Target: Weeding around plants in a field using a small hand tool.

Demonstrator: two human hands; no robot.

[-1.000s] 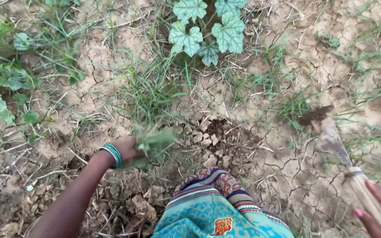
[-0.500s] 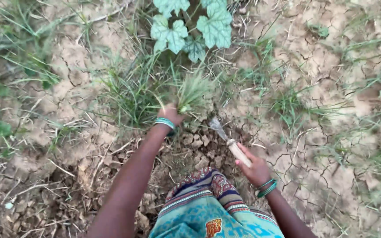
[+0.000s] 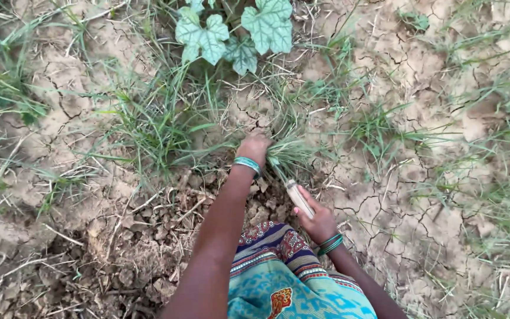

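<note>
Just below the broad-leaved vine [image 3: 237, 35], the person's left hand [image 3: 254, 147] closes its fingers around a grass tuft [image 3: 290, 150] lying to its right, while the right hand [image 3: 317, 221], nearer the body, wraps a wooden-handled tool [image 3: 298, 198] angled up toward the tuft's base.

Grass tuft [image 3: 287, 150]: thin green blades, rooted in cracked dry soil, bent over and bunched at the base, gripped there. Tool [image 3: 299, 199]: pale wooden handle, slanting up-left towards the tuft's base, its blade end hidden among the blades.
</note>
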